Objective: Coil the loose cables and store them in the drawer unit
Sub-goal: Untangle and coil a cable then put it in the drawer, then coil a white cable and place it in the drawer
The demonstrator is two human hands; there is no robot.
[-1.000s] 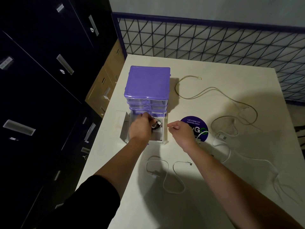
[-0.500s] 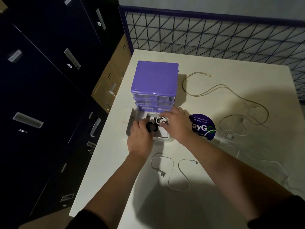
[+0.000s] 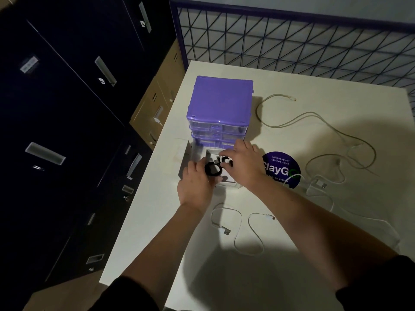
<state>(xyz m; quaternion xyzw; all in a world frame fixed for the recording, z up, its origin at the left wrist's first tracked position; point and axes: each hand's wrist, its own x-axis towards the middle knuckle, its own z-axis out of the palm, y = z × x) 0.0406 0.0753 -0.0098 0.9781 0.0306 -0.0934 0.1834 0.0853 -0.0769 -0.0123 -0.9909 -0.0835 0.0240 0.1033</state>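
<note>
- One purple drawer unit [image 3: 221, 102] is seen on the tabletop [image 3: 314, 81].
- One drawer [image 3: 229, 182] is pulled out.
- Two coiled cables are counted over it: one black [image 3: 212, 170], one white [image 3: 225, 160].
- Three loose cables are counted: a beige one [image 3: 314, 114], a long white one [image 3: 323, 196], a short white one [image 3: 240, 223].
- One round sticker [image 3: 280, 168] is seen.
- Two hands are counted: left [image 3: 196, 187], right [image 3: 243, 164].

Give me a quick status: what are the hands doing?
Left hand holds black coiled cable; right hand holds white coil, both over open drawer. Three loose cables on table. Nothing blocking.
</note>
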